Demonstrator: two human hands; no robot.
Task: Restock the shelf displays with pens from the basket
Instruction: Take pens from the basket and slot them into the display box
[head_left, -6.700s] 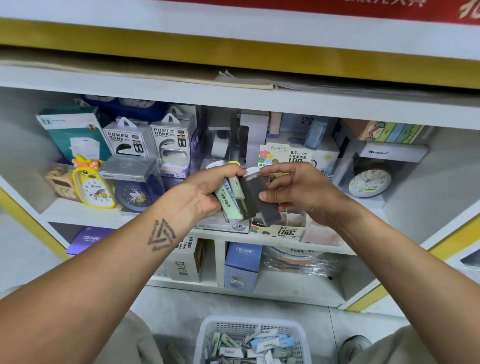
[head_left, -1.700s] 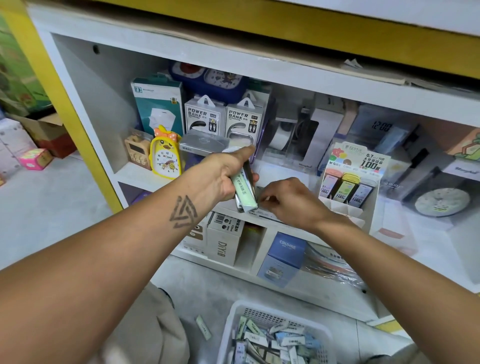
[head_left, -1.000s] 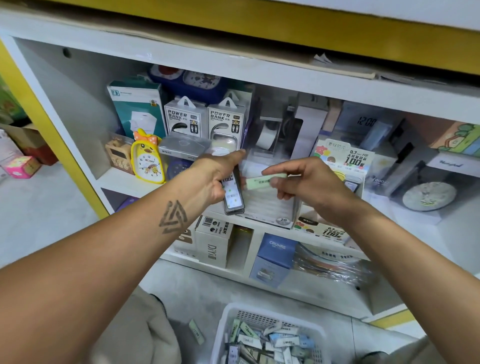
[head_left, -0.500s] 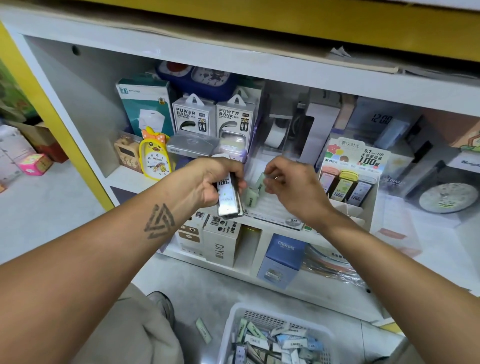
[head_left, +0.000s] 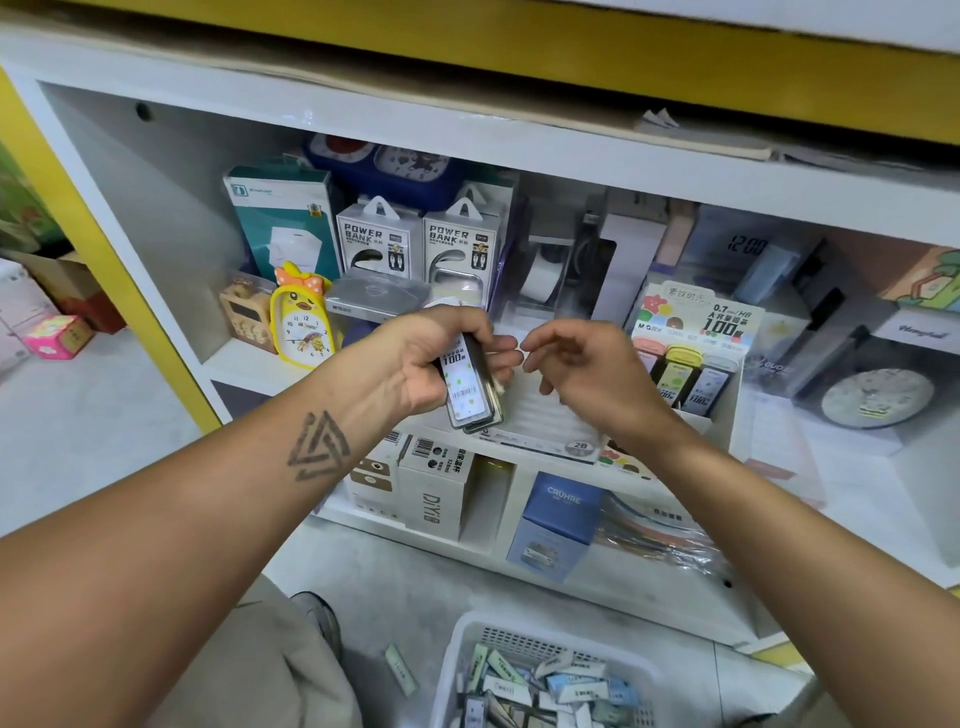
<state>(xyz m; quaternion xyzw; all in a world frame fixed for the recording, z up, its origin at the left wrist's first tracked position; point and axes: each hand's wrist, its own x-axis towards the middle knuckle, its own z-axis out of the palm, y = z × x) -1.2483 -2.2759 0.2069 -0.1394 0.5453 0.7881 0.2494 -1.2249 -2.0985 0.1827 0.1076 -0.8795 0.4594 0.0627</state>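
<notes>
Two hands: both are hovering in front of the white shelf (head_left: 244, 364).
Left hand (head_left: 415, 364): its grip is clamping a pair of slim dark cases (head_left: 470, 384), stacked face to face and pointing downward.
Cases: the front one is showing a pale label with green dots, "100" and a barcode.
Right hand (head_left: 587, 374): its fingers are curling loosely, holding nothing, just beside the cases.
Display box (head_left: 696, 332): it is standing on the shelf right of the hands, holding upright cases with pink, yellow and pale caps.
Basket (head_left: 462, 654): it is sitting on the floor below, holding many small packets.
</notes>
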